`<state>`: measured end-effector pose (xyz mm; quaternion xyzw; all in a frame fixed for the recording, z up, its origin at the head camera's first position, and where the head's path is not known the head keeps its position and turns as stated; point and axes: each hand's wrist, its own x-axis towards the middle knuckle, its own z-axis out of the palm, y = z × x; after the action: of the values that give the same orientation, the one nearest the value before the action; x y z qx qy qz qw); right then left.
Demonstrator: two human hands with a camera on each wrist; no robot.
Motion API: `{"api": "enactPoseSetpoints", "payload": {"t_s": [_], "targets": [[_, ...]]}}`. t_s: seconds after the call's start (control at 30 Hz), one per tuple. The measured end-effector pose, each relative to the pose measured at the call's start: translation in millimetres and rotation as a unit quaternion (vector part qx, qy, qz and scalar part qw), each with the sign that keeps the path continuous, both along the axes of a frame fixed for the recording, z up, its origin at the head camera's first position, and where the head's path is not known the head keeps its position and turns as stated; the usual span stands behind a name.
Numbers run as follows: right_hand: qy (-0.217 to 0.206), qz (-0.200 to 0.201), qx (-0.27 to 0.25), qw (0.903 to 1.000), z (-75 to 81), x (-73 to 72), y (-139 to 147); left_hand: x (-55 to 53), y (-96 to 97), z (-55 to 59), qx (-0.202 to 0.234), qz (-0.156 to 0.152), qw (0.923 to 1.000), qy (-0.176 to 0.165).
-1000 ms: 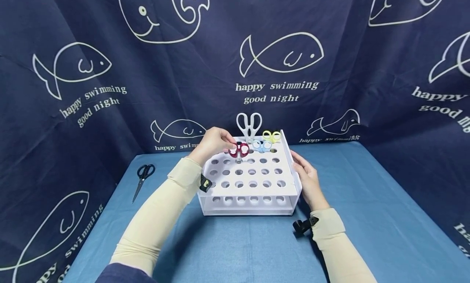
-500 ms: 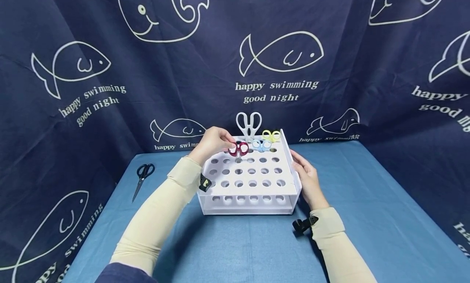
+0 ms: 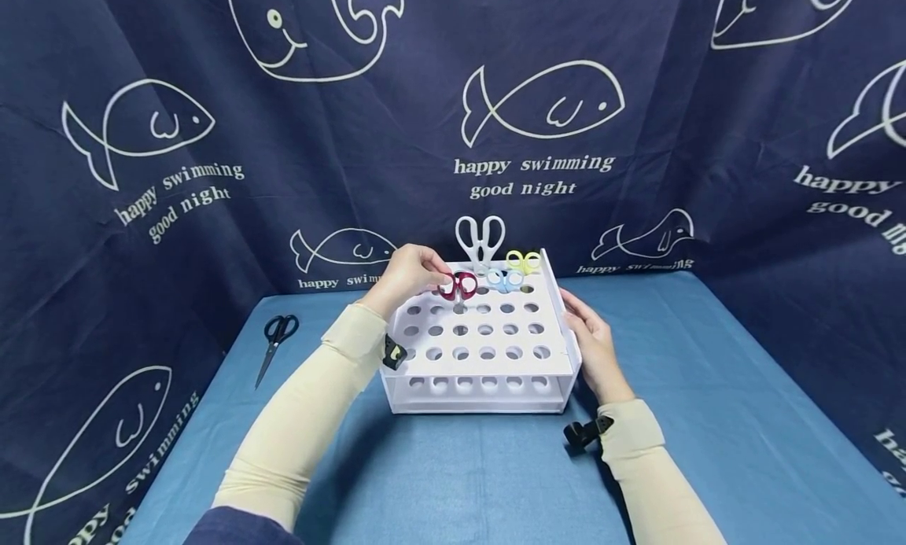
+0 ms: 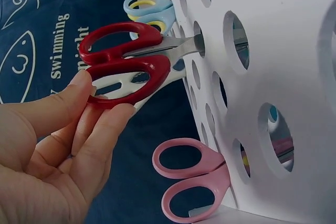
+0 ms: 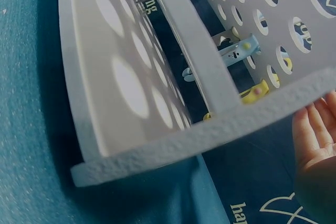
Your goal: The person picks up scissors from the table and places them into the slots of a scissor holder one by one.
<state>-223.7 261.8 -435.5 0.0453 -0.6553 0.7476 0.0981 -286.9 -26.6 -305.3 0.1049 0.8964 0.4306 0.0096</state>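
The left hand (image 3: 414, 276), fingers closed, pinches the red scissors (image 4: 156, 72) by one loop, blades at a hole of the white rack (image 3: 474, 342) (right hand (image 3: 594, 348) uncurled against its side), apparently mid-insertion, next calling for straight, careful lowering.

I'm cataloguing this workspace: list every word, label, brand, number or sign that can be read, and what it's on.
"happy swimming": navy backdrop cloth, repeated, head view.
"good night": same cloth, head view.
"swimming", "night": same cloth, left wrist view.
"ng", "hap": cut-off fragments, same cloth, right wrist view.
Light blue piece, right wrist view: marks too blurred to read.
No readable text on the red scissors or white rack.
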Motion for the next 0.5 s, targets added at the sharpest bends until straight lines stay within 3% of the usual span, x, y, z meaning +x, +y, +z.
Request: {"api": "enactPoseSetpoints", "payload": {"t_s": [0.5], "targets": [[-0.003, -0.001, -0.004, 1.0, -0.5, -0.5, -0.6, 1.1, 1.4, -0.6, 0.017, -0.012, 0.9998, 0.0]]}}
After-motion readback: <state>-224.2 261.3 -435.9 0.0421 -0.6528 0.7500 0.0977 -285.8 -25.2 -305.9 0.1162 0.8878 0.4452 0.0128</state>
